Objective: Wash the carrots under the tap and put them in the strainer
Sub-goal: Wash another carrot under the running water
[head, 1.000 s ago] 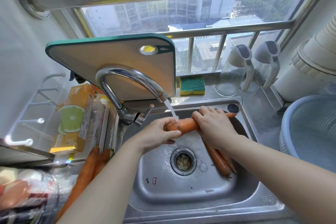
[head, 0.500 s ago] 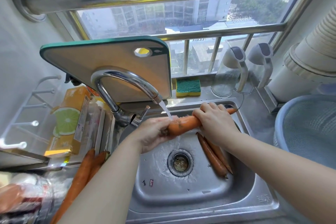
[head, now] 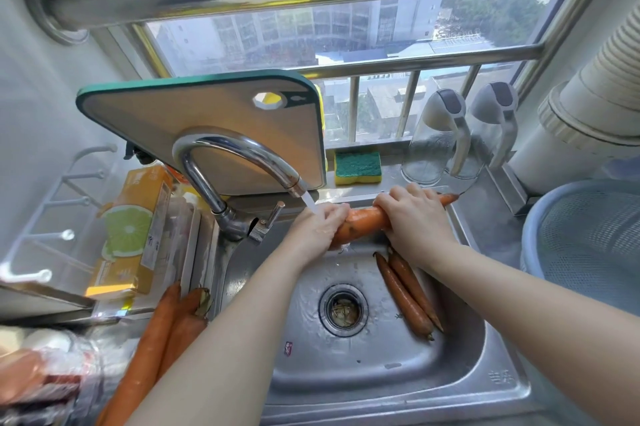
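At my far left a pair of carrots (head: 156, 332) lies on the counter, tight against the rim of the sink (head: 381, 401). The tap (head: 235, 155) arches over the basin, and its stream lands on my left hand (head: 313, 231), whose fingers are curled round the thick end of the carrot (head: 363, 223). The carrot lies almost level over the back of the basin, with dark specks of soil on its skin near that hand. My right hand (head: 414, 218) is wrapped over the thinner half, and the tip pokes out past my knuckles. Under my right wrist two more carrots (head: 405, 294) lie together on the sink floor, beside the drain. Far right stands the strainer (head: 530, 235) — blue rim, fine mesh — well apart from the basin, with no carrot in the part I can see.

What worries me is the wet skin. If either grasp loosens while I rub, I think the carrot could slip and drop onto the two below. The water strikes my hand more than the soiled patch, so dirt may stay on and spray may reach the counter. The tip sits near the glass bottles (head: 433, 148) on the ledge — a careless swing toward the strainer could knock them. I also cannot tell whether the sink carrots are clean, so they could get mixed up.
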Available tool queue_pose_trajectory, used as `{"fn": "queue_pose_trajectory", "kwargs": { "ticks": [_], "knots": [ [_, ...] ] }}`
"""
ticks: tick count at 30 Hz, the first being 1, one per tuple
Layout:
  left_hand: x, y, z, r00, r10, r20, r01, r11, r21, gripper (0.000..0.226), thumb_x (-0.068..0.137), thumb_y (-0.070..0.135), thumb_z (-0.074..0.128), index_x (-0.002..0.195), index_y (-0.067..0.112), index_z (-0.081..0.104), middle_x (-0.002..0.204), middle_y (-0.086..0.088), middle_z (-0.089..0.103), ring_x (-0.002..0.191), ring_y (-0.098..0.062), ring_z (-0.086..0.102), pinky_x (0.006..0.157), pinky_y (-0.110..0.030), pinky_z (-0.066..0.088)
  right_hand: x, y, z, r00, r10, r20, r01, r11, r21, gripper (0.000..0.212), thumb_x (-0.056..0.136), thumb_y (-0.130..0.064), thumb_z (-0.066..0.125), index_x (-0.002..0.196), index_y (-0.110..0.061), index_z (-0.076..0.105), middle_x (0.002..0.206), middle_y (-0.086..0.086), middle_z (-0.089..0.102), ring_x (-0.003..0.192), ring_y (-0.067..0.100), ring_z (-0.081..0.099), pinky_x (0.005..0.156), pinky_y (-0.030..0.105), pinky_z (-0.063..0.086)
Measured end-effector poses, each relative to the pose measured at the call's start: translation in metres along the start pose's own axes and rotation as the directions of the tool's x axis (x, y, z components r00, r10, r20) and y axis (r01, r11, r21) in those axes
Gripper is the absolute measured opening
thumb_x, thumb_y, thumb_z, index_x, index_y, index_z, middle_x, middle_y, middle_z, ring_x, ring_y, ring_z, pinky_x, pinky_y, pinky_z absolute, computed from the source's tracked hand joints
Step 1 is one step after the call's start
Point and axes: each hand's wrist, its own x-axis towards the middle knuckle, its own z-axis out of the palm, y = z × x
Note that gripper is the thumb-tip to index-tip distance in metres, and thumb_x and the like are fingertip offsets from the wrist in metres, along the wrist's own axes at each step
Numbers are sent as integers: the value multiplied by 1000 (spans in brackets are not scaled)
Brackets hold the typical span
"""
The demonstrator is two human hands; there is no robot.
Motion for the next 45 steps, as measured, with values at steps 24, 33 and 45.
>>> {"fn": "queue_pose_trajectory", "kwargs": {
  "ticks": [24,33,45],
  "knots": [
    [-26,-28,-29,888,-58,455,262,879,-398,28,92,26,60,113,9,64,99,-11,63,88,-21,59,77,-29,51,10,-25,11,908,-341,-245,361,931,43,23,62,-7,70,80,-18,61,76,-1,60,73,24,56,72,36,41],
    [-34,-21,-11,962,-149,229,246,836,-490,30,95,38,52,100,13,67,81,-4,70,60,-11,62,52,-20,47,14,-40,12,900,-341,-270,377,921,93,21,75,-26,42,79,-16,60,78,1,61,75,26,59,78,32,29],
    [-43,-38,7,921,-389,-32,318,795,-516,49,102,38,29,82,12,65,76,-13,70,64,-24,65,63,-29,51,-6,-65,18,943,21,331,-331,132,934,54,90,-6,57,139,-20,37,131,-6,50,127,11,43,113,30,27]
  ]
}}
